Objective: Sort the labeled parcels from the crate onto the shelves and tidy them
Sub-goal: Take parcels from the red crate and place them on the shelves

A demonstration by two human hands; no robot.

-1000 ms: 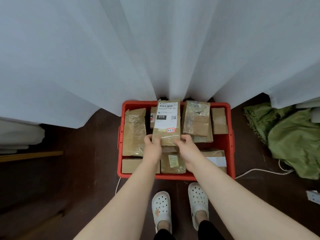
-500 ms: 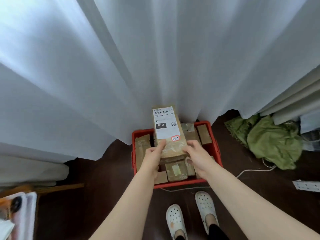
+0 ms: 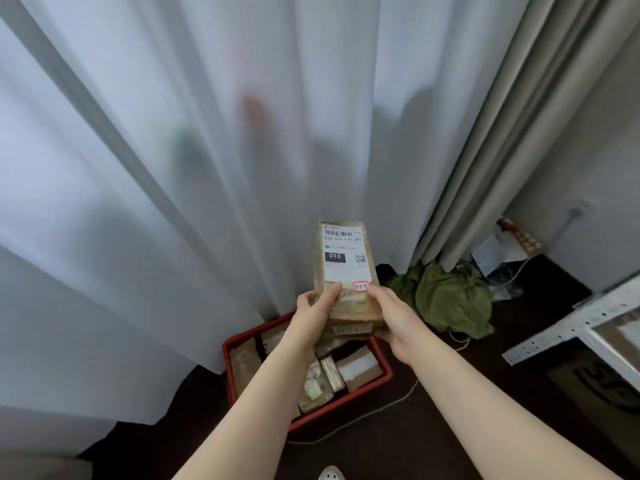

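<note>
Several parcels [image 3: 356, 370] lie in the red crate [image 3: 346, 400] (a labeled parcel [image 3: 346, 268] held above).

Labeled brown parcel [image 3: 346, 271] above red crate [image 3: 308, 420]

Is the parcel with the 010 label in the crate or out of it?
Out. The left hand and right hand grip the parcel, lifted above the red crate; other parcels lie inside.

Home room, sheer curtains [image 3: 207, 168], drapes [image 3: 502, 133], dark floor [image 3: 450, 427]
</note>
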